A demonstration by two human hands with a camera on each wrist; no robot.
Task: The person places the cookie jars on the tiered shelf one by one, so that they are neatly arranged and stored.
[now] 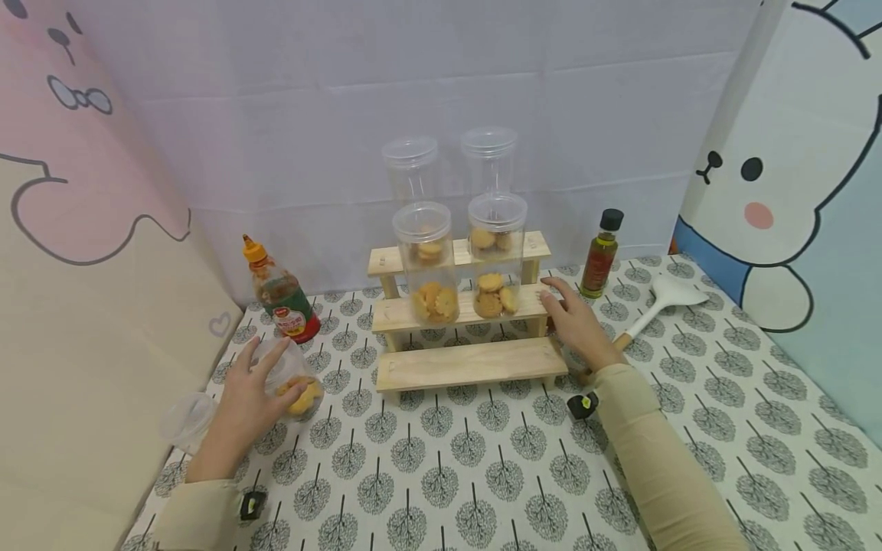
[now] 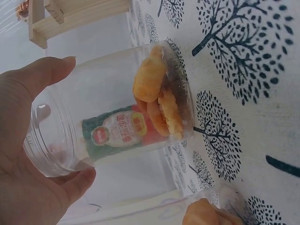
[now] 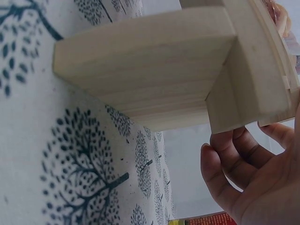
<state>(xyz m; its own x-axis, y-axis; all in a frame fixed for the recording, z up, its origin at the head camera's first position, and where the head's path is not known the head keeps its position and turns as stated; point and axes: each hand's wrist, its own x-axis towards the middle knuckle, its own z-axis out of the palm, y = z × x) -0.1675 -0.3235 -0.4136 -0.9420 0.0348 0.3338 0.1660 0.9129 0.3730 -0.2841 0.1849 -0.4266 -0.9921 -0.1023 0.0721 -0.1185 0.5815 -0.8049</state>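
Note:
At the left, my left hand (image 1: 249,398) grips a clear lidded jar (image 1: 279,367) with cookies in its bottom. In the left wrist view, thumb and fingers lie on opposite sides of the lid (image 2: 54,133), and the cookies (image 2: 157,93) show through the wall. My right hand (image 1: 575,321) touches the right end of a three-step wooden rack (image 1: 472,363), at the middle step. Its fingertips rest against the wood in the right wrist view. On that step stand two cookie jars, a left one (image 1: 427,264) and a right one (image 1: 498,256).
Two more lidded jars (image 1: 411,172) stand on the top step. A sauce bottle (image 1: 282,295) is behind the left hand, and another clear jar (image 1: 189,421) sits by the left wall. Right of the rack are an oil bottle (image 1: 599,256) and a white spatula (image 1: 668,298).

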